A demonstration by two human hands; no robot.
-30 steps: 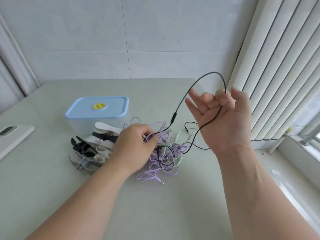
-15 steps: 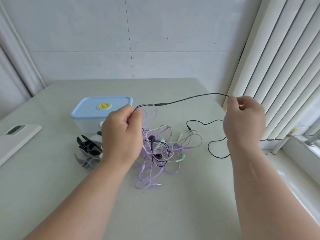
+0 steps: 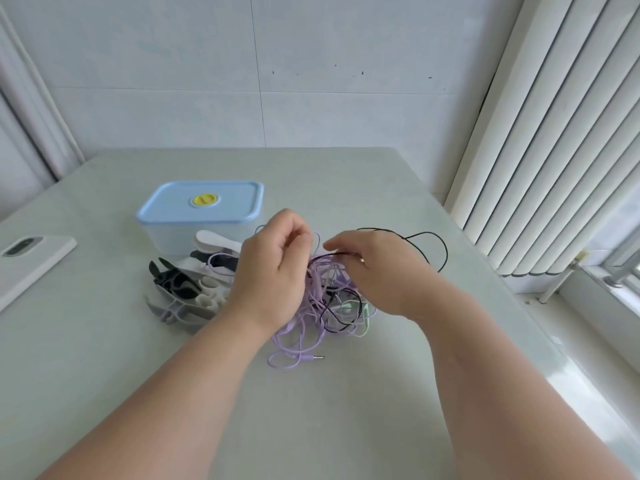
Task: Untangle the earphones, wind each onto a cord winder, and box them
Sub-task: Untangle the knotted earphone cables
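Earphones (image 3: pixel 306 322) are lying tangled on the table (image 3: pixel 346 427), just beside the cord winders (image 3: pixel 187 292) and near the lidded box (image 3: pixel 173 211). The left hand (image 3: pixel 277 268) is pinching a purple cord (image 3: pixel 317 284) at the tangle's top. The right hand (image 3: pixel 377 271) is grasping the black cord (image 3: pixel 440 244), which is looping rightward.

Tiled wall (image 3: pixel 311 64), pale table (image 3: pixel 104 375), white blinds (image 3: pixel 554 150)
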